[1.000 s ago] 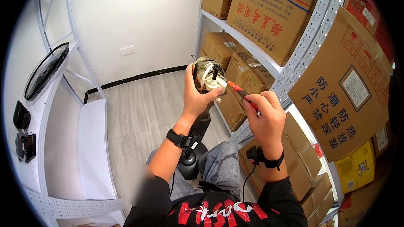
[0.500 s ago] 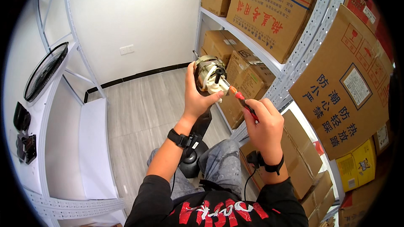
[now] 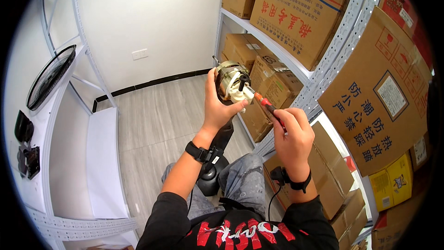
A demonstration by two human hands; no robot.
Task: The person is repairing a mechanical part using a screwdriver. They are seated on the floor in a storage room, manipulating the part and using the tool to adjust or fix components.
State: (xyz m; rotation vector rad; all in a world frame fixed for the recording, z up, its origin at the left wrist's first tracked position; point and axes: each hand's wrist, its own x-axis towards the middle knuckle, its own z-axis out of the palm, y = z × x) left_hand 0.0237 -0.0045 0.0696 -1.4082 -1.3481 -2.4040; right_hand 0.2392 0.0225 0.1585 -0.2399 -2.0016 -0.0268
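Note:
My left hand (image 3: 219,111) is wrapped round a fan motor (image 3: 226,75) with a white plastic gear housing (image 3: 237,95) and a black knob (image 3: 243,79) on top. Closed on a red and black screwdriver (image 3: 265,103), my right hand (image 3: 294,132) points it leftward, so the tip meets the right side of the white housing. What the tip engages is too small to make out. Below the motor runs a dark stand (image 3: 223,135), down to a round black base (image 3: 210,180) between my legs.
On the left, a white shelf (image 3: 54,104) bears a black fan grille (image 3: 52,78) and dark plastic parts (image 3: 28,161). Metal racking (image 3: 323,65) stands close on the right with several cartons; one large carton (image 3: 377,95) juts toward my right arm. A cable (image 3: 273,199) hangs by my right wrist.
My right hand and the screwdriver handle have shifted slightly right. The motor has moved a little to the right in my left hand, and the tip is still at its housing.

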